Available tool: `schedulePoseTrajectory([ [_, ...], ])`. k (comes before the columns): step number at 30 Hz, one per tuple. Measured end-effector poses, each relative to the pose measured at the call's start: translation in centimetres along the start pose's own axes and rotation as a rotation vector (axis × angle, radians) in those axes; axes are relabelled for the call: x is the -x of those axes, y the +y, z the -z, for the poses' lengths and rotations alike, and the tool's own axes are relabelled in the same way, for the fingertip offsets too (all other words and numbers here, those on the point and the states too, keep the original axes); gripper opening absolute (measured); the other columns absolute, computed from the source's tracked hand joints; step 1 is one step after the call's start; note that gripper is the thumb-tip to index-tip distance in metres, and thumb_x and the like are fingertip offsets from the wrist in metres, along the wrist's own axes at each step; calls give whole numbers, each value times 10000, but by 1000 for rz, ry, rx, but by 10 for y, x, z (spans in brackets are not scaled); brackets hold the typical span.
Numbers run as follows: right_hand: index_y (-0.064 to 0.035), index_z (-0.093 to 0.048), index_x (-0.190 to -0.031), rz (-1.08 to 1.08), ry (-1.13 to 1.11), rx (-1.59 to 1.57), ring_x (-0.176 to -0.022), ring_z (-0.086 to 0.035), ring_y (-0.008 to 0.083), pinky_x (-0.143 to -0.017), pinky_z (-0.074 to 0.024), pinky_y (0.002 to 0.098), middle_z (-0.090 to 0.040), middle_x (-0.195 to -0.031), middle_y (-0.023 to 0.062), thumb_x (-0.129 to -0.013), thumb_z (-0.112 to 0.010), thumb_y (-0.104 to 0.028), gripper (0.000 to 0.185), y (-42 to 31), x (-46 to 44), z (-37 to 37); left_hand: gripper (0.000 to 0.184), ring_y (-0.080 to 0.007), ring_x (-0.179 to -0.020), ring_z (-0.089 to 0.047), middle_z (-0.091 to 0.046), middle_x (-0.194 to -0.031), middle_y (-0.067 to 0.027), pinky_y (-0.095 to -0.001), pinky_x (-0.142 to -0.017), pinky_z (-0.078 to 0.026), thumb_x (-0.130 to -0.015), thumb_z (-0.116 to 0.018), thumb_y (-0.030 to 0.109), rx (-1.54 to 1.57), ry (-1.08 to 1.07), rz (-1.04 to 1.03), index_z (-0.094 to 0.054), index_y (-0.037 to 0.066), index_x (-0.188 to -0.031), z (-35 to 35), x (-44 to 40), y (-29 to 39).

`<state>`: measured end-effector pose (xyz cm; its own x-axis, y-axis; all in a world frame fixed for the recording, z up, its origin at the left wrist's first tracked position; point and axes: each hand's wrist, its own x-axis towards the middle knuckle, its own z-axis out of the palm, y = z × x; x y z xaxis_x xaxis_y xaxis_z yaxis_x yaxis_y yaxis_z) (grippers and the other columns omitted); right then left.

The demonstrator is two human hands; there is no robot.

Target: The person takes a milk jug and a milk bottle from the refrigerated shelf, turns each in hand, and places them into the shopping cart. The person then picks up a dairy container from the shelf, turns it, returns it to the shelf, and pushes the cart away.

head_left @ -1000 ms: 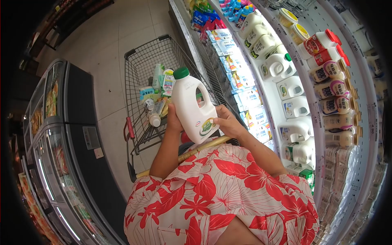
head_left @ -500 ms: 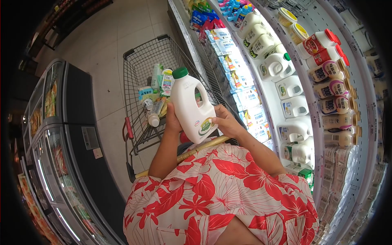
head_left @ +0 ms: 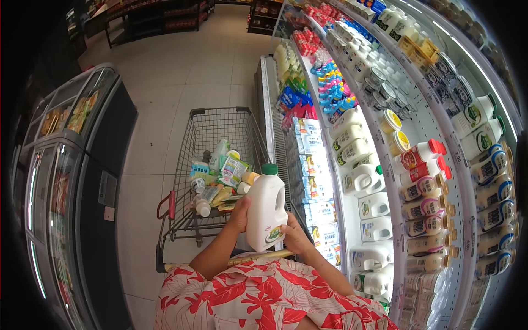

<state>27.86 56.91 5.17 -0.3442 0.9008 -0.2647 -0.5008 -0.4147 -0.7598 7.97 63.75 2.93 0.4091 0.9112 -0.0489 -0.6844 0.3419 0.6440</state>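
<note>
A white jug [head_left: 260,214] with a green cap stands nearly upright between my two hands, in front of my body. My left hand [head_left: 240,213] grips its left side. On the right, my right hand [head_left: 295,235] holds the lower part by the handle, thumb near the green label. Just beyond the jug is a wire shopping cart [head_left: 190,132] with packets and bottles inside, among them a green and white packet [head_left: 232,169] and a white-capped bottle [head_left: 203,208].
Refrigerated shelves [head_left: 397,236] on the right hold jugs, bottles, tubs and cartons. Along the left stands a dark freezer cabinet [head_left: 93,220] with glass doors. Tiled floor [head_left: 159,82] runs between them, and dark display racks [head_left: 165,19] stand at the far end.
The view has tilted up, showing more aisle and shelving. The jug is lower in view and more upright, still in both hands.
</note>
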Motion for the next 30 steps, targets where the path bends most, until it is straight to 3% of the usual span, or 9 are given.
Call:
schedulePoseTrajectory([
  [2, -76, -245, -1429, -107, 26, -49, -1252, -426, 193, -1058, -320, 370, -450, -1344, 77, -828, -687, -235, 762, -5, 2, -8, 704, -104, -926, -572, -609, -1076, -46, -273, -813, -469, -838, -609, 564, -163, -16, -1, -511, 0, -1248, -4, 7, -3],
  [5, -96, -219, -1445, -150, -9, -38, -1262, -419, 208, -1065, -315, 388, -445, -1348, 80, -816, -698, -256, 806, -2, 2, 0, 648, -105, -941, -549, -599, -1052, -33, -277, -832, -442, -858, -590, 550, -257, -106, -31, -534, 20, -1226, -10, 8, -2],
  [8, -67, -260, -1421, -166, 81, 52, -1249, -424, 234, -1057, -324, 405, -441, -1347, 82, -813, -685, -293, 776, 8, 10, 8, 662, -109, -937, -559, -607, -1047, -48, -280, -822, -451, -847, -603, 548, -319, -170, -22, -550, 7, -1224, -23, 12, 12],
  [9, -62, -284, -1409, -162, 85, 52, -1245, -428, 230, -1054, -328, 401, -446, -1343, 77, -809, -702, -304, 770, 10, 9, 11, 819, -132, -988, -578, -606, -1110, -79, -291, -856, -467, -797, -616, 624, -341, -218, 25, -490, -22, -1284, -22, 10, 15],
  [15, -48, -369, -1363, -150, 171, 19, -1225, -450, 203, -1046, -339, 383, -487, -1305, 56, -836, -693, -340, 684, 15, 9, 17, 773, -141, -1012, -575, -602, -1132, -83, -301, -871, -465, -798, -644, 584, -329, -197, 33, -513, -18, -1264, -23, 7, 8],
  [24, -57, -271, -1411, -162, 159, 93, -1263, -401, 201, -1059, -317, 382, -415, -1369, 63, -836, -676, -407, 785, 9, 3, 12, 768, -137, -1022, -566, -593, -1135, -66, -297, -876, -459, -798, -633, 595, -354, -148, 48, -516, -3, -1265, -19, 2, 2],
  [26, -63, -261, -1418, -143, 151, 91, -1266, -397, 206, -1061, -313, 385, -413, -1370, 64, -842, -668, -401, 782, 7, 3, 8, 654, -130, -989, -590, -621, -1125, -76, -301, -856, -477, -833, -653, 477, -308, -134, 21, -530, 8, -1272, -19, 2, 0],
  [30, -82, -221, -1442, -155, 154, 79, -1282, -384, 219, -1065, -304, 393, -399, -1388, 74, -850, -657, -358, 786, 6, 3, 8, 655, -123, -968, -590, -626, -1097, -72, -294, -841, -479, -831, -645, 498, -329, -136, 14, -539, 9, -1255, -18, 1, 0],
])
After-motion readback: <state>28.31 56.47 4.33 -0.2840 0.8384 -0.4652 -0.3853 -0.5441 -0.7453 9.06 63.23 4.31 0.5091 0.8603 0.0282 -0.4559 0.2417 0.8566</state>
